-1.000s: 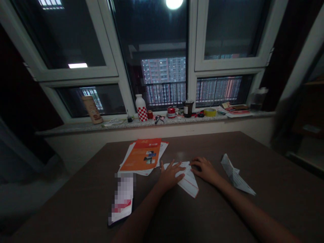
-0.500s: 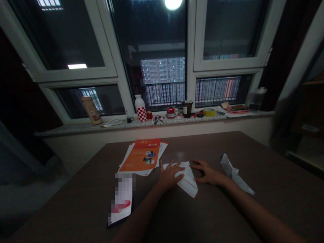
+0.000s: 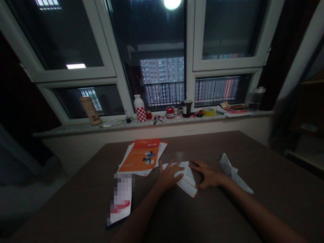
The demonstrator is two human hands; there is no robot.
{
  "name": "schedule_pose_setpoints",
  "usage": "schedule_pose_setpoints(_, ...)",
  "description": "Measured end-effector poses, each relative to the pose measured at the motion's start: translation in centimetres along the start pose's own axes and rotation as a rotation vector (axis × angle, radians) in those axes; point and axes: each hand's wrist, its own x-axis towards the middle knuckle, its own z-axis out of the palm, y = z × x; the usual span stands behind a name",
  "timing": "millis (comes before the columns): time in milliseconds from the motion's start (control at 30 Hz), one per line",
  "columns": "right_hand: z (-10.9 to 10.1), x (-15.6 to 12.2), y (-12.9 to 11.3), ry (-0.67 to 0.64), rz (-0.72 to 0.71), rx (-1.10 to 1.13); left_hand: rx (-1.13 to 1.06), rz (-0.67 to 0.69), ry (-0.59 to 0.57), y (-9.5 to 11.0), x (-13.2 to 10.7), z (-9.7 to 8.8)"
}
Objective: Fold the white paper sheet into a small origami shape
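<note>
A folded white paper with a red line (image 3: 186,180) lies on the dark brown table (image 3: 202,216) in front of me. My left hand (image 3: 168,175) lies flat on the paper's left part, fingers spread and open. My right hand (image 3: 209,175) rests on the table at the paper's right edge, fingers stretched out, fingertips touching the paper. Neither hand grips anything.
A second folded paper piece (image 3: 234,173) lies right of my right hand. An orange booklet on white sheets (image 3: 141,157) sits at the far left, a blurred-out flat item (image 3: 121,199) nearer left. The windowsill (image 3: 76,127) holds a bottle (image 3: 140,108), cans, a cup and a tape roll (image 3: 208,111).
My right hand has slid down the paper's right edge toward me and flattened out. The left hand has stayed put on the paper.
</note>
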Motion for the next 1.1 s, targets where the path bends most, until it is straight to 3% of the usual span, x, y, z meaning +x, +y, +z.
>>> schedule_pose_setpoints(600,-0.2,-0.3,-0.4,-0.036,-0.021,-0.037,0.010,-0.003,0.052,0.2,-0.2,0.1)
schedule_pose_setpoints(867,-1.1,-1.1,-1.0,0.045,-0.075,0.108,0.030,-0.011,0.090,0.3,-0.2,0.2)
schedule_pose_setpoints(1100,-0.2,-0.4,-2.0,0.171,-0.234,0.006,0.134,-0.024,0.173,1.2,-0.3,-0.4)
